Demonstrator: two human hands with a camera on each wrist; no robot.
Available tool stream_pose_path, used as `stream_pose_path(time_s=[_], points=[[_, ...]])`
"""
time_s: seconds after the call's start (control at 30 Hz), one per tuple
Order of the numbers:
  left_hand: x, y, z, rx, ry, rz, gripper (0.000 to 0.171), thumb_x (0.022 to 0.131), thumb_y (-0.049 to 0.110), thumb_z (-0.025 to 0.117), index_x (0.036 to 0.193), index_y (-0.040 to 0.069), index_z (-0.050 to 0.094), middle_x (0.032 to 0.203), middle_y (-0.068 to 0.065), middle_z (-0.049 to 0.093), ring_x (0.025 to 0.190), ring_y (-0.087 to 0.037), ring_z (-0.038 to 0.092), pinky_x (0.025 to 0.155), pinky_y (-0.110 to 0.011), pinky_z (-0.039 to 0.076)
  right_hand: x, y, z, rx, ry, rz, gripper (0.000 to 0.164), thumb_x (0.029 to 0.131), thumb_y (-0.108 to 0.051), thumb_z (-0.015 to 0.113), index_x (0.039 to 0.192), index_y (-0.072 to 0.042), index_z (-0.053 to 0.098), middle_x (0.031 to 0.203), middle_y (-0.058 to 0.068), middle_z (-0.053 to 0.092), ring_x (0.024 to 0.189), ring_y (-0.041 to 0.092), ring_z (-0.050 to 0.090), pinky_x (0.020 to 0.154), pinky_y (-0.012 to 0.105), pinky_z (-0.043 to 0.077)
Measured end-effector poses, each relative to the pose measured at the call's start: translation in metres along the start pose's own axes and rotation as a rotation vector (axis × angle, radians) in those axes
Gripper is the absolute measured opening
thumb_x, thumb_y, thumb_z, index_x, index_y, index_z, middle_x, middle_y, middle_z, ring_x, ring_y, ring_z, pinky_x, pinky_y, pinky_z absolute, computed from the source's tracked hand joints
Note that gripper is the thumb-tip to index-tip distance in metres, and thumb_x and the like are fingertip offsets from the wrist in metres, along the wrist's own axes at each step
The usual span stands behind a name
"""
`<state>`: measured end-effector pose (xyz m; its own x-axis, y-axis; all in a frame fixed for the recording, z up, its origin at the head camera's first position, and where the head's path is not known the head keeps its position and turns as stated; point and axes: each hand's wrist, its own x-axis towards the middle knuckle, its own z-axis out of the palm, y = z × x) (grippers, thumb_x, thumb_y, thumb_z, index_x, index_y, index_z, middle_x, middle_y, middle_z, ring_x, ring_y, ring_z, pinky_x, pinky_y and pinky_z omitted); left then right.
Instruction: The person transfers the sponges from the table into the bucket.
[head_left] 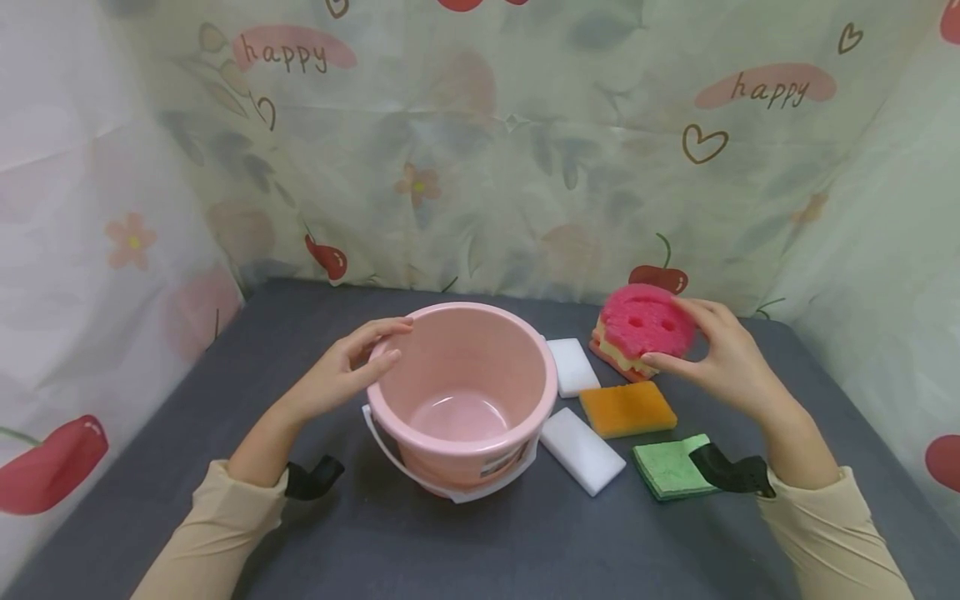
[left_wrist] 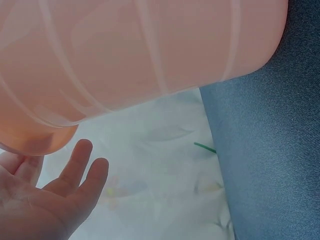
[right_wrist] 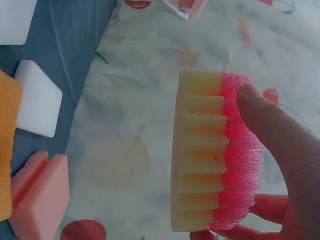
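Observation:
A round pink scrubbing sponge (head_left: 637, 323) with two holes and a thick, ridged cream foam layer (right_wrist: 200, 160) is gripped by its edge in my right hand (head_left: 731, 358), raised off the table. The right thumb (right_wrist: 272, 120) presses the pink side; other fingers curve under it. Below it lies a coral sponge (right_wrist: 47, 200). My left hand (head_left: 341, 371) rests at the left rim of a pink bucket (head_left: 461, 450), thumb and a finger lying across the rim. In the left wrist view two fingers (left_wrist: 75, 167) stand free of the bucket; the thumb is hidden.
Right of the bucket lie two white sponges (head_left: 573, 367), an orange sponge (head_left: 628, 409) and folded green cloths (head_left: 671, 467). The bucket's white handle (head_left: 420, 479) hangs down in front. Patterned curtains (head_left: 480, 167) surround the dark table (head_left: 450, 550).

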<state>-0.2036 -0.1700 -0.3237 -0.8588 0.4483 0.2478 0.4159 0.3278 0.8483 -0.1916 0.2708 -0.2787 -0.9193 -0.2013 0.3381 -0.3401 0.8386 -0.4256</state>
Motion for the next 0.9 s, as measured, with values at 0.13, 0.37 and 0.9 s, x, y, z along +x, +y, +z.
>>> stream_pose_path(time_s=[0.13, 0.37, 0.9], points=[[0.0, 0.0, 0.0, -0.012, -0.002, 0.005, 0.041, 0.094, 0.017, 0.053, 0.134, 0.009, 0.046, 0.147, -0.01, 0.038, 0.132, -0.028, 0.041, 0.091, -0.01, 0.042, 0.0, -0.006, -0.001, -0.001, 0.0, -0.013, 0.079, 0.075, -0.028, 0.078, 0.138, 0.0, 0.04, 0.13, 0.028, 0.042, 0.114, 0.043, 0.039, 0.081, 0.062, 0.047], [0.0, 0.0, 0.001, -0.027, -0.001, 0.004, 0.042, 0.094, 0.016, 0.053, 0.134, 0.008, 0.046, 0.147, -0.01, 0.038, 0.132, -0.028, 0.041, 0.09, -0.01, 0.043, -0.002, -0.018, -0.003, -0.005, 0.023, -0.048, 0.078, 0.074, -0.024, 0.078, 0.137, 0.001, 0.041, 0.13, 0.028, 0.042, 0.114, 0.042, 0.04, 0.082, 0.062, 0.046], [0.0, -0.001, 0.002, -0.068, -0.005, 0.012, 0.04, 0.095, 0.014, 0.052, 0.134, 0.006, 0.045, 0.148, -0.011, 0.036, 0.134, -0.028, 0.039, 0.09, -0.009, 0.043, -0.005, -0.043, -0.003, 0.055, 0.06, -0.166, 0.076, 0.071, -0.019, 0.081, 0.136, -0.003, 0.044, 0.134, 0.023, 0.043, 0.117, 0.038, 0.042, 0.082, 0.06, 0.048]])
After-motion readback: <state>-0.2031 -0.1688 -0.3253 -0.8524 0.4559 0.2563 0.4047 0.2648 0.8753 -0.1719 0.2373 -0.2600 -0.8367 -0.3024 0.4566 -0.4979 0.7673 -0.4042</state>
